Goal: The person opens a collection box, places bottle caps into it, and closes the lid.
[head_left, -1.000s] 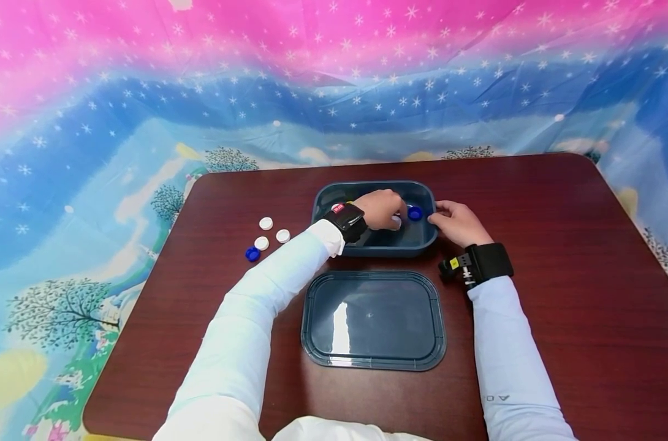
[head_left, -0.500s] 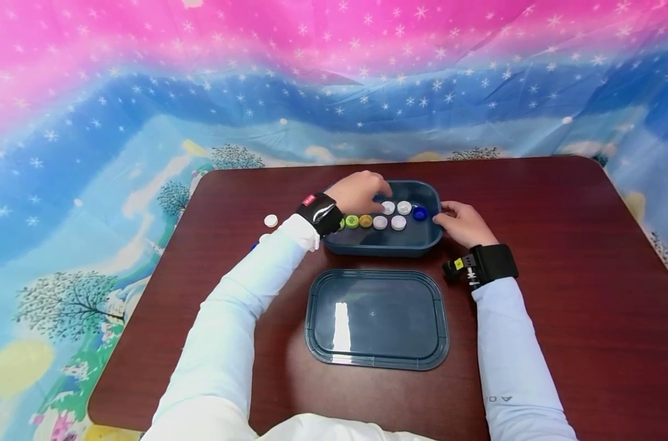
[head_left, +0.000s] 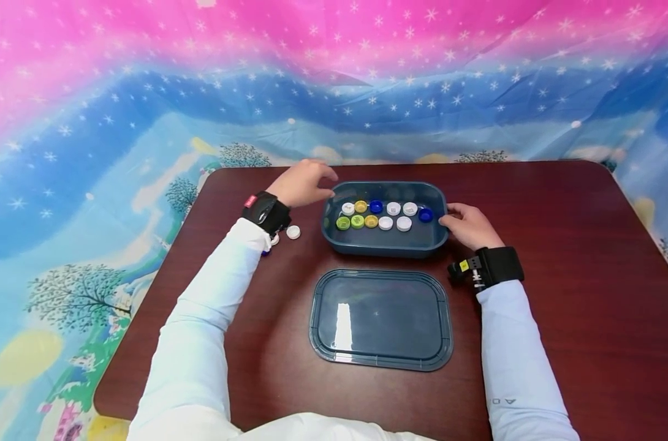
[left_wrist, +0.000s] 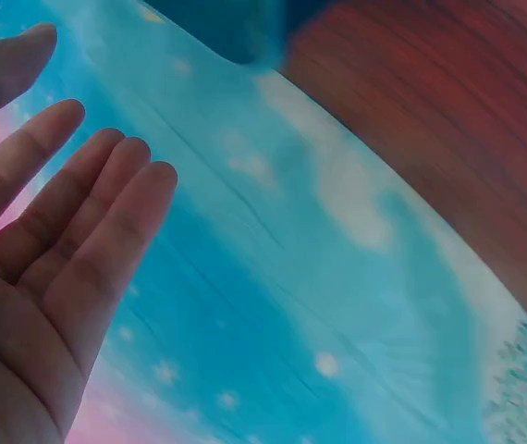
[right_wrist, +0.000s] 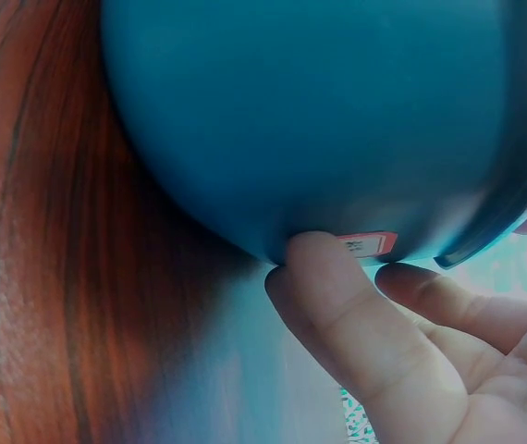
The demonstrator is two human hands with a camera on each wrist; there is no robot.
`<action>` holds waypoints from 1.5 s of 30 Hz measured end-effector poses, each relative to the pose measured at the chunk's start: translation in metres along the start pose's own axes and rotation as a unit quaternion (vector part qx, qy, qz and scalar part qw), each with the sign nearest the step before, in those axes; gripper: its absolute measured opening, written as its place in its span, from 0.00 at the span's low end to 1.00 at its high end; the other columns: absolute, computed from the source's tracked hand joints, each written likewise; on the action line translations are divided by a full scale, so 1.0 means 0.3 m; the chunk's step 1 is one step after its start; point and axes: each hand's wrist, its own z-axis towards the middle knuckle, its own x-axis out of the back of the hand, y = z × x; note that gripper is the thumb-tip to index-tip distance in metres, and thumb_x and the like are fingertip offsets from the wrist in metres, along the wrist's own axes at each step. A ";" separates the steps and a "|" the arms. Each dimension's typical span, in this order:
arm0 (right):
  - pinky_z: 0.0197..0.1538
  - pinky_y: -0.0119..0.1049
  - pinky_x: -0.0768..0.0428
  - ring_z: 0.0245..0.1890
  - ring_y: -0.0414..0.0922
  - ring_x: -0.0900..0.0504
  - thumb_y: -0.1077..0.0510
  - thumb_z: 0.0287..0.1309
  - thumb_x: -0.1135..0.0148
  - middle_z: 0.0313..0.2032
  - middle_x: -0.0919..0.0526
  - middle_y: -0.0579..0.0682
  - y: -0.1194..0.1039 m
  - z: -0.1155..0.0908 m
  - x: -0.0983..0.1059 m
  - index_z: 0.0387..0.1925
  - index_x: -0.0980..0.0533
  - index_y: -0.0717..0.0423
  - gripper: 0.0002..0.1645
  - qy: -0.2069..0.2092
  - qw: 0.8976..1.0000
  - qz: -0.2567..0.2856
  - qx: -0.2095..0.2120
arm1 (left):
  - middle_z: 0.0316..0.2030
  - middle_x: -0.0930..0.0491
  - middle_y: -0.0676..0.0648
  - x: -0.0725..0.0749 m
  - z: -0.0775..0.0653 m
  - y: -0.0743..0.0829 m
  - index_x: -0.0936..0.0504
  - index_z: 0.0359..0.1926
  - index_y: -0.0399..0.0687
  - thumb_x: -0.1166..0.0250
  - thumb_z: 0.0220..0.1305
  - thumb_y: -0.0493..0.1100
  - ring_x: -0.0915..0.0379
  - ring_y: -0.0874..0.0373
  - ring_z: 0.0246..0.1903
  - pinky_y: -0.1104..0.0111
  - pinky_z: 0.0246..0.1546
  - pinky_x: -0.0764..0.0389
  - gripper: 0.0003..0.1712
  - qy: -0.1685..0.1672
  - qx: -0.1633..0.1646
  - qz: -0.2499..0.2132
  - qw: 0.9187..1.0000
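Note:
My left hand (head_left: 303,184) hovers beside the left end of a dark blue-grey plastic box (head_left: 385,250). Its fingers are extended and nothing is in them; the left wrist view shows the bare palm of that hand (left_wrist: 51,268). At the box's right end my right hand (head_left: 472,225) holds the wall, fingertips against the outside near a small red-edged sticker (right_wrist: 370,244), thumb at the rim. Inside the box, bottle caps lie in two rows: green caps (head_left: 357,222), yellow caps (head_left: 371,221), white caps (head_left: 404,223) and blue caps (head_left: 425,214).
A matching flat lid (head_left: 380,318) lies on the dark red table (head_left: 576,257) in front of the box. Left of the box are loose caps, a white cap (head_left: 293,232) and others partly hidden by the left wrist. A printed cloth (head_left: 334,92) hangs behind.
My left hand has lifted out of the box and moved left past its end, uncovering the rows of caps. My right hand stays at the box's right end.

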 end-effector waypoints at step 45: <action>0.57 0.52 0.27 0.57 0.61 0.26 0.51 0.73 0.54 0.63 0.35 0.70 -0.012 0.000 -0.005 0.73 0.50 0.67 0.37 -0.005 1.000 0.013 -0.010 | 0.53 0.21 0.38 -0.207 -0.217 -0.359 0.19 0.55 0.38 0.33 0.60 0.37 0.30 0.43 0.58 0.52 0.58 0.30 0.21 -0.048 0.193 -0.091 0.976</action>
